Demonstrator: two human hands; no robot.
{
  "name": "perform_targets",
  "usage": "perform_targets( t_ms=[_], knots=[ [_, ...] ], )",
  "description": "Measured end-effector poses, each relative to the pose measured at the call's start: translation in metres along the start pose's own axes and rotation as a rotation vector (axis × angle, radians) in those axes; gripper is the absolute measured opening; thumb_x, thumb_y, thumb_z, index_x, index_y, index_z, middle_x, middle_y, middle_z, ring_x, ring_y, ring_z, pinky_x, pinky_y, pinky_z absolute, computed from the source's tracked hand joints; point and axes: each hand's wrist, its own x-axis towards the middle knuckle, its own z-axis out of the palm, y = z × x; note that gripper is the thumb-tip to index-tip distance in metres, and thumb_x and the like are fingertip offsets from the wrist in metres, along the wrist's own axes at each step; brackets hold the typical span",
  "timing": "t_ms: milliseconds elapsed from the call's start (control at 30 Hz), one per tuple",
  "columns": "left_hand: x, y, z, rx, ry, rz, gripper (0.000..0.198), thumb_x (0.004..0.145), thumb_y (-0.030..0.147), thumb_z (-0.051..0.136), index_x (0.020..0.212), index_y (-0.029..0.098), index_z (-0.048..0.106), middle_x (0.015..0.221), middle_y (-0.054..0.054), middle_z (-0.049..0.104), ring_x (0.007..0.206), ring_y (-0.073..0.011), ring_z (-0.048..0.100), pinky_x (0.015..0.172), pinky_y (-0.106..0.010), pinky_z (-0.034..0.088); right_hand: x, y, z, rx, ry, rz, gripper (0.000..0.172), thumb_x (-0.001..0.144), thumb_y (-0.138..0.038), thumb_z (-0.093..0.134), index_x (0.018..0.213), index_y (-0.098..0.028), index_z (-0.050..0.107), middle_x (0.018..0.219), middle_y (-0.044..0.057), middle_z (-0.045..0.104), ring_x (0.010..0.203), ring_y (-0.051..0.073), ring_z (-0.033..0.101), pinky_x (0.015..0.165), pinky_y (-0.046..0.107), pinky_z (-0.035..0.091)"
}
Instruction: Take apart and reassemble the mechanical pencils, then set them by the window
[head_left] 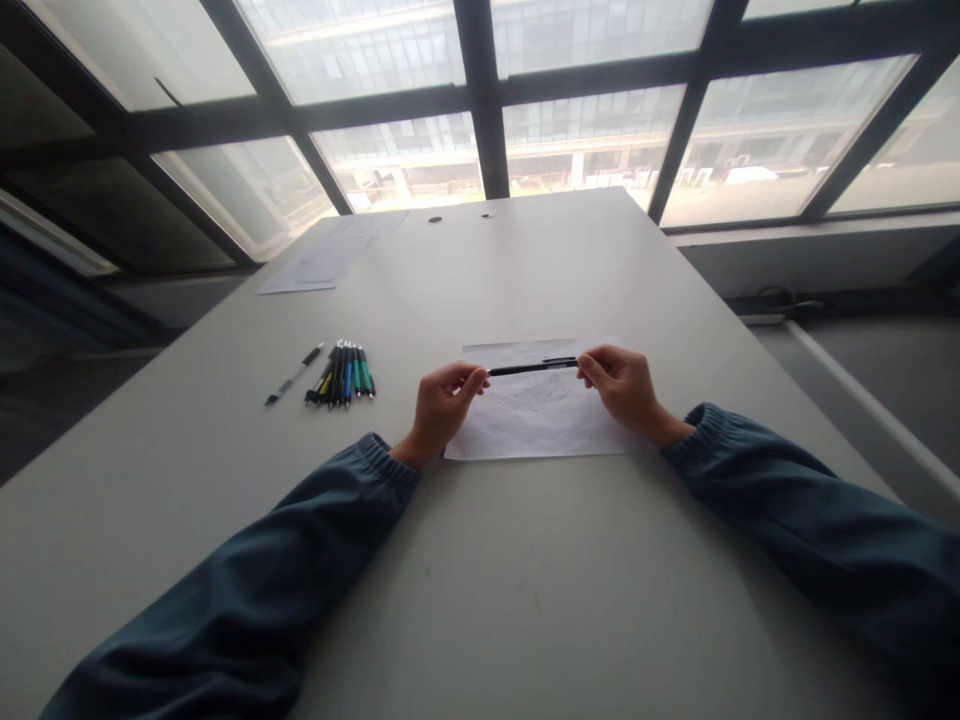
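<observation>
A black pen stretches almost level between my two hands, its clip toward the right end. The fingertips of my left hand pinch its left end. At the clip end, my right hand grips it between thumb and fingers. Beneath the pen lies a white sheet of paper with faint grey marks. To the left of my left hand is a row of several pens in black, yellow, blue and green. A single pen with a clear barrel lies apart from them, farther left.
The white table reaches away toward large framed windows. More papers lie at its far left edge. Two small dark round spots, one a cable hole, show near the far end. A pale pipe runs along the floor at right.
</observation>
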Motion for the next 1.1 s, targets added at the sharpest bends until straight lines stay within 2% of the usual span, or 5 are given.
perform_targets(
  t_ms=[1100],
  knots=[
    [-0.0014,0.0001,-0.0007,0.041,-0.05,0.017,0.039,0.093,0.049,0.064,0.075,0.015,0.071,0.07,-0.006,0.072,0.063,-0.0138,0.066,0.06,-0.024,0.053,-0.0007,-0.0047,-0.0004,-0.06,-0.041,0.008,0.045,0.091,-0.058,0.063,0.07,-0.018,0.066,0.059,0.001,0.062,0.052,0.012,0.054,0.051,0.026,0.042]
  ],
)
